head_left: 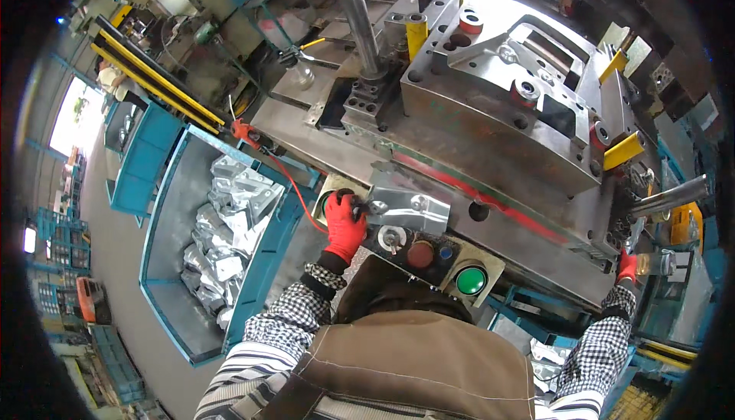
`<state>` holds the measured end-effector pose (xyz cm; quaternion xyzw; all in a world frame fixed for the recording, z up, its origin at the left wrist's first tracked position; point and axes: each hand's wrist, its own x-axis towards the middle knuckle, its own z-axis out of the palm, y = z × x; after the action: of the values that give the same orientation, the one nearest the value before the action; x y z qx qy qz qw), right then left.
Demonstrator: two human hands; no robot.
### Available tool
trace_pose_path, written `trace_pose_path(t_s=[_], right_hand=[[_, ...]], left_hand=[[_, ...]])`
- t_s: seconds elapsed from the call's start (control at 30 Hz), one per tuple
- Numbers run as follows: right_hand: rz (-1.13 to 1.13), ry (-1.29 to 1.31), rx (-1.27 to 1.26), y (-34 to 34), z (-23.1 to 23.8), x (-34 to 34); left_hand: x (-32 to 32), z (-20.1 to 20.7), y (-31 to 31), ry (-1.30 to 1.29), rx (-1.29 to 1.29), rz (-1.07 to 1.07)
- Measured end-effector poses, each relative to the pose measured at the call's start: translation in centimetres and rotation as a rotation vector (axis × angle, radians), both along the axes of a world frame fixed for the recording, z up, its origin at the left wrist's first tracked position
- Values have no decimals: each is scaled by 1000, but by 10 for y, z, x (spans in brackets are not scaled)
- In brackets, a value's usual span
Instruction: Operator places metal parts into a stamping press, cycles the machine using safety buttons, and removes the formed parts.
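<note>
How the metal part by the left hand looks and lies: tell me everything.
The metal part is shiny, silver-grey and longish, apparently formed sheet metal, with bends and two round features. It extends left to right at the far edge of the button box, on the near side of the die. The left hand, red-gloved, is at its left end; whether it grips, and what lies beneath, cannot be made out.

The left hand (346, 225) and the right hand (628, 267) are gloved in red. The sleeves (279, 317) are checked black and white; the apron (413, 359), near, is brown. The metal part (421, 209) by the left hand is silver-grey, the bin (268, 263) on the left blue. The red button (420, 254), blue button (445, 253) and green button (470, 281) are plain-coloured; the posts (624, 150) are yellow.
</note>
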<state>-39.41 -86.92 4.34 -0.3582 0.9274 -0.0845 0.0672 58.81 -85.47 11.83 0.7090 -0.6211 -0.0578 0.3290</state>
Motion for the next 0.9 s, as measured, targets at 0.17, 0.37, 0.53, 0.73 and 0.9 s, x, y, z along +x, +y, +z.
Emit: trace_pose_path(t_s=[0.17,0.37,0.53,0.73,0.9], right_hand=[[-66,-3,18,-7,12,-16],[21,239,85,-7,36,7],[111,219,-171,-7,79,-31],[183,-57,-487,185,79,23],[429,-24,-514,298,111,159]], left_hand=[[10,-8,3,146,51,-26],[11,-8,-14,286,96,-210],[14,-42,-33,399,192,-207],[-2,-42,-42,255,131,-232],[10,-47,-33,236,158,-217]])
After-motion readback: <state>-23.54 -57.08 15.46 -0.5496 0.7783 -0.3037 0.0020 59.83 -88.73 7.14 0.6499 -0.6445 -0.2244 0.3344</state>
